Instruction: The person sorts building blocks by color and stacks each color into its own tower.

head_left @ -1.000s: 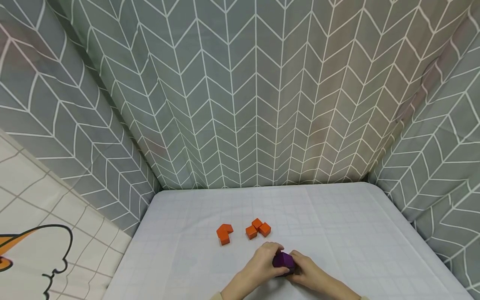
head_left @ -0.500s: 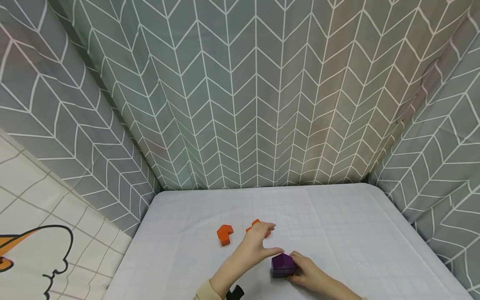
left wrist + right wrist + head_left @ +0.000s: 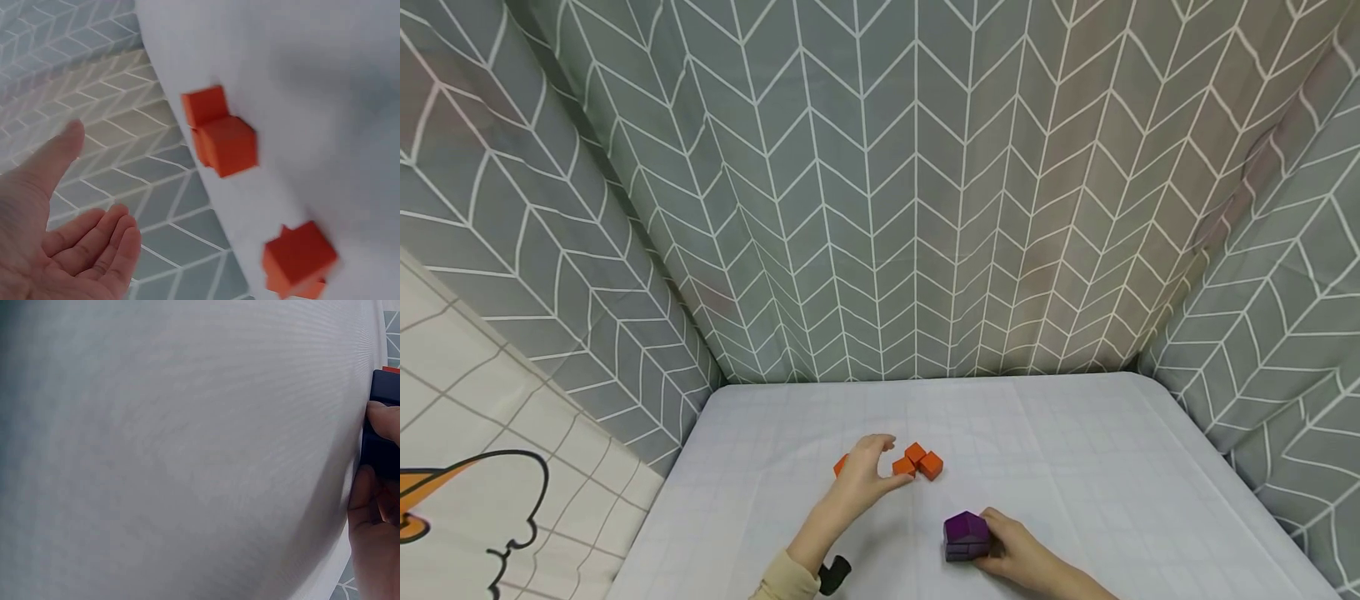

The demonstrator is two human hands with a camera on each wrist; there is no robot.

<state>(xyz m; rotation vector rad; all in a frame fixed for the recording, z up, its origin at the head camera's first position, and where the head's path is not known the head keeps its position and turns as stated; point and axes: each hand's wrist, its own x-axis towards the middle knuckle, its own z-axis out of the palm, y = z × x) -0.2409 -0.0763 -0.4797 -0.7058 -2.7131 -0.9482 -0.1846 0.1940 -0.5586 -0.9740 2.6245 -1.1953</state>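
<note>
On the near part of the table stands a purple faceted block [image 3: 966, 534] with seams across its front. My right hand [image 3: 1022, 552] grips it by its right side; the right wrist view catches the thumb and fingers against the dark block [image 3: 382, 453]. My left hand [image 3: 859, 477] is in the air over the orange pieces, thumb and fingers spread apart with nothing between them. Just right of its fingertips lies a group of small orange cubes [image 3: 931, 465]. Another orange piece [image 3: 840, 465] is mostly hidden behind the left hand. Orange blocks [image 3: 231, 147] also appear beside the hand in the left wrist view.
A white cloth covers the table [image 3: 1075, 450]. Patterned grey curtains [image 3: 880, 208] close off the back and sides. A black object [image 3: 835, 575] sits at the left wrist, below the sleeve [image 3: 786, 577].
My left hand has let go of the purple block, passed over the orange cubes and moved left to the other orange piece. The right hand keeps the purple block in nearly the same place.
</note>
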